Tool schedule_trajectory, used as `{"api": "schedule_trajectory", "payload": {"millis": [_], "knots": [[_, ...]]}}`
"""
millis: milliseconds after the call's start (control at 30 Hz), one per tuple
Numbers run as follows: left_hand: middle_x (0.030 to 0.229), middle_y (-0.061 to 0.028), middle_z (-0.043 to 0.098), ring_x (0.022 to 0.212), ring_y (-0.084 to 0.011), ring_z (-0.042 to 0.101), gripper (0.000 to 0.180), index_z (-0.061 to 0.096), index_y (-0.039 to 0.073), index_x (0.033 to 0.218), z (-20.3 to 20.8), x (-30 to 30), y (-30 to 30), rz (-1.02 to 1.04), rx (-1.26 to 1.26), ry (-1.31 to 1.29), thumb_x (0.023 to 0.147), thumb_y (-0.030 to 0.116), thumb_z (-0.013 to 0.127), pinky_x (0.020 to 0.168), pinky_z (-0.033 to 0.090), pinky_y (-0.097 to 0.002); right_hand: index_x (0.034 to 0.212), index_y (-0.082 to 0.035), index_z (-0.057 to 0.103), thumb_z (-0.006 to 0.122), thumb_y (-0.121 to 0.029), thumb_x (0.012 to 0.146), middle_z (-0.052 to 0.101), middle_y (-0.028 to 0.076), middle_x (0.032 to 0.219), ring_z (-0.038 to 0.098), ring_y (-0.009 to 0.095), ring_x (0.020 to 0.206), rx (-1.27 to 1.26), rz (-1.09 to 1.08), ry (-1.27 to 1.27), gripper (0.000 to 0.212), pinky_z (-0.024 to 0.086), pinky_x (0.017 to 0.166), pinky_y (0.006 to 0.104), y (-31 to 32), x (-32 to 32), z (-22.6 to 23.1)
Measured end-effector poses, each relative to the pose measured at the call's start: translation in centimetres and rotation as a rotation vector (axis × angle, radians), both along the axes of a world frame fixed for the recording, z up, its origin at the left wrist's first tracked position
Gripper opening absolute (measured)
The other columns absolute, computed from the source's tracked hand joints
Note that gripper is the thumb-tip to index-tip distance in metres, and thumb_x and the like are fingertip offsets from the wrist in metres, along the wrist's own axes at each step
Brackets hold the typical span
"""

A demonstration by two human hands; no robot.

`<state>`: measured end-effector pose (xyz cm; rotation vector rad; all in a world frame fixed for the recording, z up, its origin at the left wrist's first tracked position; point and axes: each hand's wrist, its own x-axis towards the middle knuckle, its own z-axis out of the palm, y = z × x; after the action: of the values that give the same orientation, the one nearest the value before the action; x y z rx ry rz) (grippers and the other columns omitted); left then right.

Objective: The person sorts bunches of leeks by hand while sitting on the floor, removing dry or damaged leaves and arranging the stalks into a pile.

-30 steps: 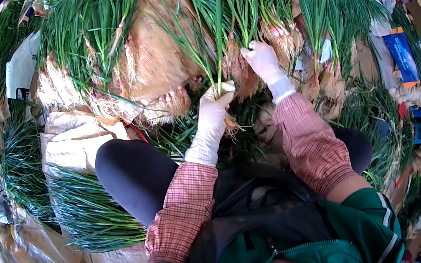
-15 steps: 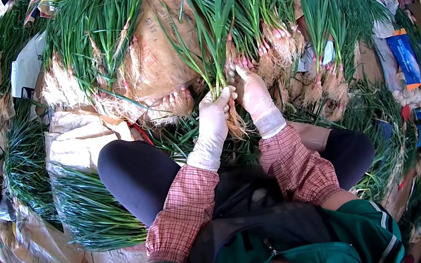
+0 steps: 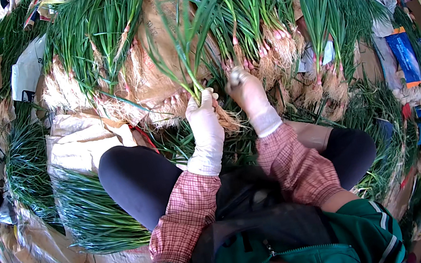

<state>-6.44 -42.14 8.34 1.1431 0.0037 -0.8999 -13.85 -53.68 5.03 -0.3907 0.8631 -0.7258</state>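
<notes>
My left hand [image 3: 204, 124], in a pale glove, is closed round the stems of a few green garlic plants [image 3: 195, 80]. Their leaves fan upward, and their pale roots stick out to the right below my fingers. My right hand [image 3: 249, 95], also gloved, is apart from them, close to the pinkish bulbs at the lower end of a larger garlic heap [image 3: 257, 10]. Its fingers look curled but are smeared by motion, so whether they grip anything is unclear.
More garlic bunches [image 3: 90, 23] lie on a brown sack [image 3: 159, 61] at the far side. Bundled leaves [image 3: 97, 208] and a beige sack [image 3: 74, 141] are at my left. A blue packet [image 3: 405, 58] lies at the right. My bent knees [image 3: 134, 178] flank my hands.
My left hand has drawn left and slightly down with the garlic plants. My right hand has parted from them, its fingers now curled and blurred beside the heap.
</notes>
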Motion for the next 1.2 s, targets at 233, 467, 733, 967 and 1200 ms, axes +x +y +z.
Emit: {"api": "schedule_trajectory", "payload": {"millis": [233, 467, 733, 967, 1200], "knots": [[0.080, -0.0002, 0.057, 0.068, -0.0070, 0.049, 0.013, 0.059, 0.003, 0.101, 0.5, 2.6, 0.3, 0.015, -0.260, 0.163, 0.094, 0.013, 0.053, 0.063, 0.039, -0.0183, 0.090, -0.004, 0.067, 0.050, -0.039, 0.092, 0.067, 0.012, 0.083, 0.064, 0.024, 0.076, -0.895, 0.220, 1.059, 0.039, 0.050, 0.072, 0.0392, -5.9, 0.7, 4.6], [0.084, 0.0019, 0.049, 0.080, -0.0092, 0.050, 0.022, 0.055, 0.008, 0.108, 4.1, 6.0, 2.6, 0.187, -0.320, 0.065, 0.093, 0.023, 0.055, 0.079, 0.047, -0.0300, 0.093, -0.002, 0.063, 0.059, -0.014, 0.088, 0.061, 0.003, 0.077, 0.045, 0.007, 0.052, -0.756, 0.061, 0.368, 0.013, 0.038, 0.046, 0.0207, -9.1, -1.1, 8.5], [0.080, 0.0049, 0.045, 0.070, -0.0052, 0.040, 0.023, 0.056, 0.009, 0.105, 6.7, 7.7, 4.4, 0.274, -0.294, -0.080, 0.095, 0.029, 0.054, 0.068, 0.035, -0.0203, 0.114, 0.006, 0.055, 0.056, -0.011, 0.091, 0.052, -0.001, 0.073, 0.041, 0.006, 0.055, -0.857, -0.312, -0.133, 0.028, 0.036, 0.051, 0.0220, -12.4, -13.1, 18.4], [0.085, 0.0033, 0.048, 0.080, -0.0097, 0.050, 0.029, 0.053, 0.009, 0.115, 7.5, 6.6, 4.4, 0.198, -0.364, -0.043, 0.094, 0.028, 0.055, 0.080, 0.048, -0.0305, 0.117, 0.002, 0.056, 0.054, -0.017, 0.093, 0.045, -0.005, 0.071, 0.036, 0.004, 0.056, -1.118, -0.387, -0.204, 0.030, 0.034, 0.053, 0.0223, -12.3, -17.3, 26.2], [0.074, 0.0026, 0.047, 0.066, -0.0108, 0.049, 0.027, 0.055, 0.005, 0.112, 4.4, 5.3, 3.6, -0.199, -0.632, 0.333, 0.090, 0.020, 0.057, 0.064, 0.046, -0.0289, 0.092, -0.005, 0.068, 0.055, -0.021, 0.093, 0.054, -0.004, 0.066, 0.043, 0.003, 0.054, -1.447, -0.158, 0.807, 0.020, 0.033, 0.051, 0.0197, -10.8, -10.7, 22.9]]}}
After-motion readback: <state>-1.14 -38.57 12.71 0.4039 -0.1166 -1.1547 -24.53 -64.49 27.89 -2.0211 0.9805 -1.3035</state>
